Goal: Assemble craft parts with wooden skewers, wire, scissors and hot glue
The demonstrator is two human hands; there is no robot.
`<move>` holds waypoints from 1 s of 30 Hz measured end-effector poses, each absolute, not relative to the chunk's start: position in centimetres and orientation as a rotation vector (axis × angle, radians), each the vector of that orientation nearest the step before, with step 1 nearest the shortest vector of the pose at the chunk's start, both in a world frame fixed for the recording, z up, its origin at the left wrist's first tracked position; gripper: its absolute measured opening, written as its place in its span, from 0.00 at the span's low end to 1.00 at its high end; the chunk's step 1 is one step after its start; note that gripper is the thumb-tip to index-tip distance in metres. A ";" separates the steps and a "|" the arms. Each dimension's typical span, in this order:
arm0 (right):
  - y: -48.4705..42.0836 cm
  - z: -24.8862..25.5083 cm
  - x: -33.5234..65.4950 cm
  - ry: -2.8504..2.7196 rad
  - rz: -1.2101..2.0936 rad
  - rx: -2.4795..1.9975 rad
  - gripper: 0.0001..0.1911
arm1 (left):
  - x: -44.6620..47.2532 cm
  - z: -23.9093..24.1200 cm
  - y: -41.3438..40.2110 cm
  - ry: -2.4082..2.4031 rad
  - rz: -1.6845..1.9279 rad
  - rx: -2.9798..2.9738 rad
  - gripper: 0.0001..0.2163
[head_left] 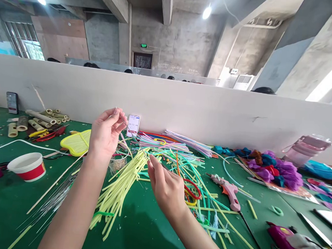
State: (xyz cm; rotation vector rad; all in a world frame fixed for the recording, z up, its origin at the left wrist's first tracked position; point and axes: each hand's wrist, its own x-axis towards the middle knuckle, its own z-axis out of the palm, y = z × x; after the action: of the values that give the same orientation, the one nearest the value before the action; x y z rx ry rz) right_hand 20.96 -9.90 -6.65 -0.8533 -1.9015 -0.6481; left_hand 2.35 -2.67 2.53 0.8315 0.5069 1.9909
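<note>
My left hand is raised, its fingertips pinched on one end of a thin grey wire. The wire slants down to the right towards my right hand, whose fingers are closed around its lower part; the grip itself is partly hidden. Below and between the hands lies a bundle of pale yellow fuzzy sticks on the green table. Loose thin metal wires lie beside my left forearm. Green and turquoise sticks tangle beyond my right hand.
A pink glue gun with a cord lies at right, near purple petals and a knife blade. At left stand a paper cup and bamboo pieces. A phone leans on the white partition.
</note>
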 end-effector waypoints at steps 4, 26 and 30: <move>-10.0 -6.3 20.8 -1.889 -0.444 -0.987 0.11 | 2.4 2.3 -2.5 0.512 2.001 0.878 0.02; -9.1 -3.8 22.9 -1.540 1.744 -0.525 0.13 | 1.9 2.9 -2.7 0.405 1.872 0.784 0.19; -9.8 -3.9 22.5 -1.766 1.453 -0.614 0.07 | 2.0 2.9 -2.7 0.440 1.874 0.776 0.18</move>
State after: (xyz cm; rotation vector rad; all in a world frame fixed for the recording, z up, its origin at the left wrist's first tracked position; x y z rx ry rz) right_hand 22.46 -9.81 -3.90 -0.6135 -1.7657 1.4526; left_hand 2.00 -2.66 2.91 0.7755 0.4401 1.8745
